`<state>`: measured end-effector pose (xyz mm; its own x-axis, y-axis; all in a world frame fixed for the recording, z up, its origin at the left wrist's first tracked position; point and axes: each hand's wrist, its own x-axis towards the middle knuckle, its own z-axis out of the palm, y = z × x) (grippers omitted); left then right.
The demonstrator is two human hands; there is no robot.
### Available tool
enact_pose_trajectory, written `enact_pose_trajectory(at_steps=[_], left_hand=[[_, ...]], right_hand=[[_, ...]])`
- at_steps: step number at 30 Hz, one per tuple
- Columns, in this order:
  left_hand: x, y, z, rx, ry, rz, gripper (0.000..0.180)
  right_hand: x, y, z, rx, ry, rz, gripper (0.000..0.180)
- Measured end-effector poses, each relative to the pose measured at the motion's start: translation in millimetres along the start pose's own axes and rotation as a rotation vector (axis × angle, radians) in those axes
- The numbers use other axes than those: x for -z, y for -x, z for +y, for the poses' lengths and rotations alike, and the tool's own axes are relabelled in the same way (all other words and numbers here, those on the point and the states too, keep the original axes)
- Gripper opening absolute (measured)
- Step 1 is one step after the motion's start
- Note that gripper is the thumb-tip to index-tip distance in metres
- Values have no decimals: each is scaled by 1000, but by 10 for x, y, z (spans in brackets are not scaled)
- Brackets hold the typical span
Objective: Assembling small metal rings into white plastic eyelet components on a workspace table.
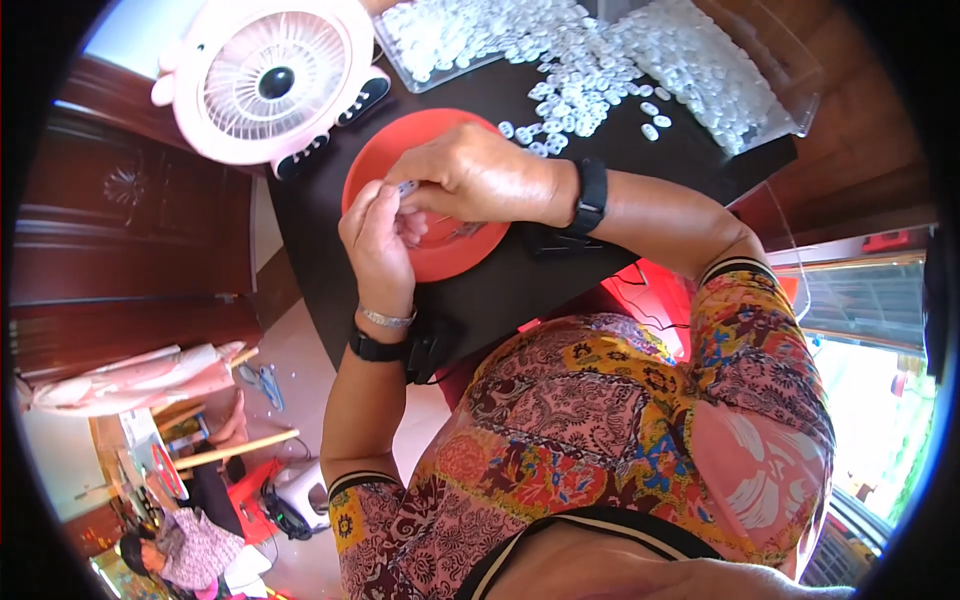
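Note:
Over a round red plate (468, 262) on the dark table, both my hands meet with their fingertips close together. My left hand (378, 240) pinches a small white oval plastic piece (407, 187) between thumb and fingers. From the other side my right hand (470, 175) grips the same piece, its fingers curled and partly hidden. Some thin small bits (462, 230) lie in the plate below my right hand; they are too small to make out clearly.
Many white oval pieces (585, 95) are heaped at the back, spilling between a clear tray (425, 84) and a clear box (795, 125). A pink fan (275, 82) stands at the back left. Another person (200, 545) sits at the lower left.

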<state>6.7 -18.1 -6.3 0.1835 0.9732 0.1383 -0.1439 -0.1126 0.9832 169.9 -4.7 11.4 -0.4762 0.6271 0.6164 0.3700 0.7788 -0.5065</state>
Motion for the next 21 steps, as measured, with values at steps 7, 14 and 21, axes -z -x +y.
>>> enact_pose_trajectory(at_steps=[7, 14, 21], left_hand=[[-9, -31, 1, -44, -28, -12, 26], [-36, -69, 49, -86, -3, -45, 25], [41, -79, 52, -103, -40, -36, 24]], right_hand=[[321, -83, 50, 8, 188, 238, 20], [1760, -134, 101, -35, 931, 804, 27], [1724, 47, 299, -243, 811, 325, 16]])
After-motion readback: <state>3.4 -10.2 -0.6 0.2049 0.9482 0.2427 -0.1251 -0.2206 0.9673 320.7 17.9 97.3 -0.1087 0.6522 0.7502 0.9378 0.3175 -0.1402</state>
